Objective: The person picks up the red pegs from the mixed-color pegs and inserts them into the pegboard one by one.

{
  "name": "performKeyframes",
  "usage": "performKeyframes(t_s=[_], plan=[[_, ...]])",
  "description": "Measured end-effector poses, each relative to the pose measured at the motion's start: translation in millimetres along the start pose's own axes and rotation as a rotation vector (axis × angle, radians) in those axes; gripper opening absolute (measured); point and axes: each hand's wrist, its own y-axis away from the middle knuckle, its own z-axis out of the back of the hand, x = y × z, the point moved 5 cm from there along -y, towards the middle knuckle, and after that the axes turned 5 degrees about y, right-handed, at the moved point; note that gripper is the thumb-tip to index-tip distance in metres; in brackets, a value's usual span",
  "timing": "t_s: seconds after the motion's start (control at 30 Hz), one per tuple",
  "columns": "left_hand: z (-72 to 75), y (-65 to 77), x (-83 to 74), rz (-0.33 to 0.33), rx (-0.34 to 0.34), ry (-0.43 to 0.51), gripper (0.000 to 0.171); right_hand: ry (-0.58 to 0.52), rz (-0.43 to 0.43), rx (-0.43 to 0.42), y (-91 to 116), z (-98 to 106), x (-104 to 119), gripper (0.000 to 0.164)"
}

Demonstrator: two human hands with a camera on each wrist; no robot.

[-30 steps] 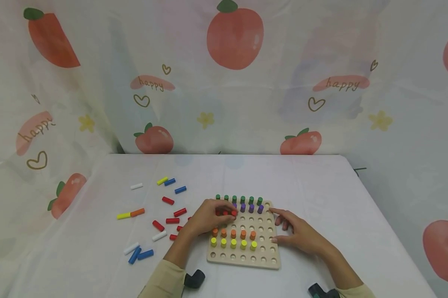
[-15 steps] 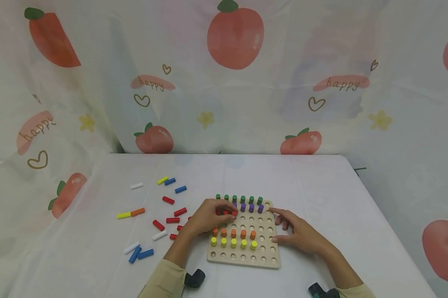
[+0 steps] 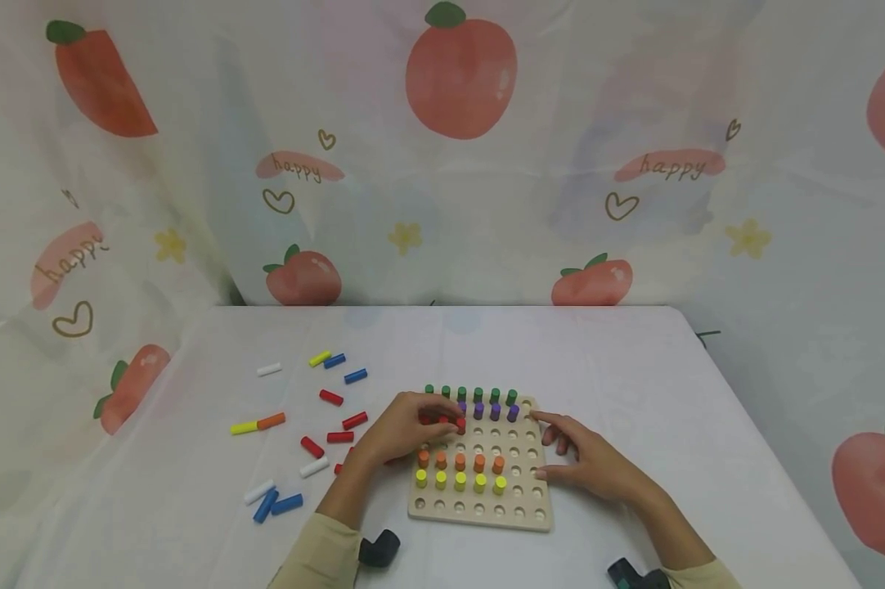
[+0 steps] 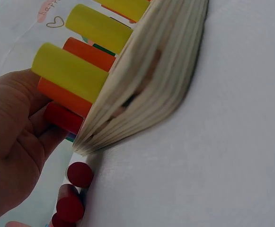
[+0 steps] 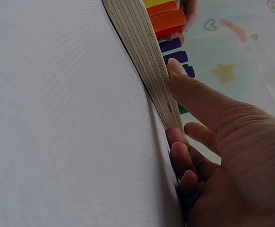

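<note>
A wooden pegboard (image 3: pixel 479 514) lies on the white table, with rows of green pegs (image 3: pixel 478 394), purple pegs (image 3: pixel 496 411), orange pegs (image 3: pixel 479 464) and yellow pegs (image 3: pixel 480 483) standing in its holes. My left hand (image 3: pixel 404 425) reaches over the board's left side, thumb and index finger pinching a red peg (image 3: pixel 460 425) at the end of a short red row. That hand partly hides the red row. At the board's right edge, my right hand (image 3: pixel 590 463) touches the wood with a straight thumb and an extended index finger; its other fingers (image 5: pixel 179 153) bend beside the edge.
Loose pegs lie scattered left of the board: red pegs (image 3: pixel 340 438), blue pegs (image 3: pixel 287 504), white pegs (image 3: pixel 313 467), a yellow peg (image 3: pixel 244 427) end to end with an orange peg (image 3: pixel 271 420). A printed cloth (image 3: pixel 472 213) hangs behind the table.
The head view has shifted very slightly. Both hands keep nearly the same places, the left at the red peg and the right at the pegboard's edge.
</note>
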Motion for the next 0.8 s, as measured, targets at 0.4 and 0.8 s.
performKeyframes(t_s=[0.4, 0.8], plan=[[15.8, 8.8, -0.9, 0.051, 0.02, 0.024, 0.025, -0.006, 0.008, 0.003, -1, 0, 1, 0.082], [27.4, 17.8, 6.8, 0.044, -0.012, -0.009, 0.024, 0.003, 0.005, 0.0, -2, 0, -1, 0.083]])
